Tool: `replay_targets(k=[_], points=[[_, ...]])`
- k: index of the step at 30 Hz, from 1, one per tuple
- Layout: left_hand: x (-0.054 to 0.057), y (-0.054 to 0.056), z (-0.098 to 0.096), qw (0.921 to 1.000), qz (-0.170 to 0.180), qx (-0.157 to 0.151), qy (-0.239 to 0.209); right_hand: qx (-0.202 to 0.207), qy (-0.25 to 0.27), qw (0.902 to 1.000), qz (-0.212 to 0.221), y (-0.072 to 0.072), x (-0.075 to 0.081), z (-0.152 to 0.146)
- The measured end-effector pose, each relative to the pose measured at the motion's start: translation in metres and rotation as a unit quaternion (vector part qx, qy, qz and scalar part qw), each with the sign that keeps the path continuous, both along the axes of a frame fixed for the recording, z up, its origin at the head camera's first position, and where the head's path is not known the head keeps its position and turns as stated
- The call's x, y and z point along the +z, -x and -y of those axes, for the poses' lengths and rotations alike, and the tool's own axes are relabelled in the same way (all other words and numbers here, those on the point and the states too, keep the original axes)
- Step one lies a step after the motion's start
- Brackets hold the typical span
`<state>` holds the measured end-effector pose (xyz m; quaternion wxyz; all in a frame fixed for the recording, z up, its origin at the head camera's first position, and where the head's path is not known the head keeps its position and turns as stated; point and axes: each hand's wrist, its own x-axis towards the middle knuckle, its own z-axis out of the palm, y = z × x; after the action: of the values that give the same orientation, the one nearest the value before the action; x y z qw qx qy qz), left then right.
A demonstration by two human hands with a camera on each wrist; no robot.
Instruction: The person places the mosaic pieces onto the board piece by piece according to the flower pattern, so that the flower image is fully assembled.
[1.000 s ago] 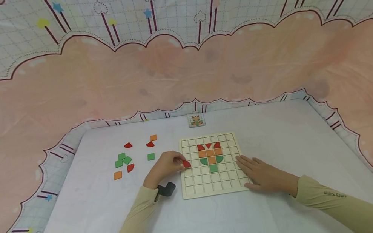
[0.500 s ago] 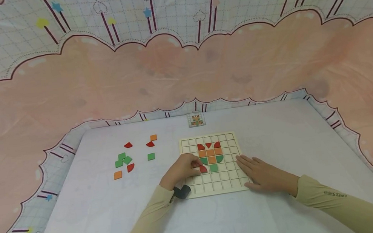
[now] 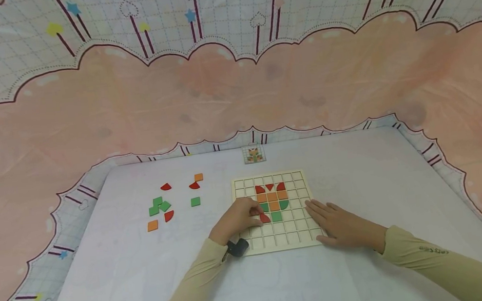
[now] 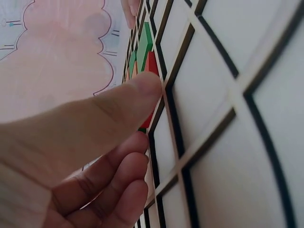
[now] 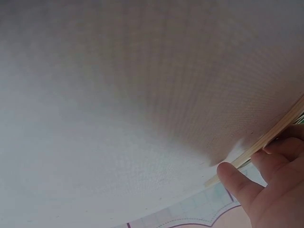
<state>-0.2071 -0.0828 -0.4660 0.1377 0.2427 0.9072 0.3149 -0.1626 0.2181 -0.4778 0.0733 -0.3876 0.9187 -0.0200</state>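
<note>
My left hand (image 3: 240, 217) pinches a red quarter-circle tile (image 3: 265, 218) between thumb and fingers, in the grid cell just left of the green square tile (image 3: 276, 216). In the left wrist view the thumb covers most of the red tile (image 4: 152, 62). The wooden grid board (image 3: 285, 240) bears a pattern of red, orange and green tiles in its middle. My right hand (image 3: 341, 223) lies with straight fingers along the board's right edge; the right wrist view shows its fingertips (image 5: 227, 170) at that edge.
Left of the board lie loose tiles: several green squares (image 3: 153, 210), orange squares (image 3: 153, 226) and red quarter-circles (image 3: 169, 216). A small pattern card (image 3: 253, 154) lies behind the board on the white table (image 3: 379, 165). A patterned cloth (image 3: 235, 92) hangs behind.
My left hand has carried the red quarter-circle tile rightward from the board's left edge to the cell beside the green square. The right hand has stayed in place.
</note>
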Motion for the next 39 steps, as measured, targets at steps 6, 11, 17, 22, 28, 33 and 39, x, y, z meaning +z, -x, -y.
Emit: replay_targets(k=[6, 11, 17, 22, 28, 33, 39], points=[[0.0, 0.001, -0.002, 0.9999, -0.006, 0.005, 0.009, -0.001, -0.001, 1.0, 0.006, 0.0, 0.003, 0.0], [0.0, 0.002, -0.004, 0.9999, -0.007, 0.005, 0.013, -0.004, 0.0, 1.0, 0.007, 0.001, 0.001, 0.0], [0.0, 0.003, -0.003, 0.9998, -0.009, 0.001, 0.02, -0.009, 0.0, 0.9999, 0.01, 0.001, 0.0, 0.0], [-0.001, 0.004, 0.001, 0.9998, -0.006, 0.007, 0.019, -0.009, 0.005, 0.9998, 0.015, 0.001, 0.002, 0.0], [0.0, 0.007, 0.02, 0.9986, 0.024, 0.044, 0.014, -0.001, 0.008, 0.9999, 0.008, 0.001, 0.002, 0.0], [0.007, 0.012, 0.055, 0.9961, 0.008, 0.087, 0.011, -0.001, 0.009, 0.9999, 0.011, 0.001, 0.001, -0.001], [0.017, 0.012, 0.11, 0.991, -0.013, 0.133, 0.002, -0.004, 0.005, 0.9999, 0.014, 0.0, 0.002, -0.001]])
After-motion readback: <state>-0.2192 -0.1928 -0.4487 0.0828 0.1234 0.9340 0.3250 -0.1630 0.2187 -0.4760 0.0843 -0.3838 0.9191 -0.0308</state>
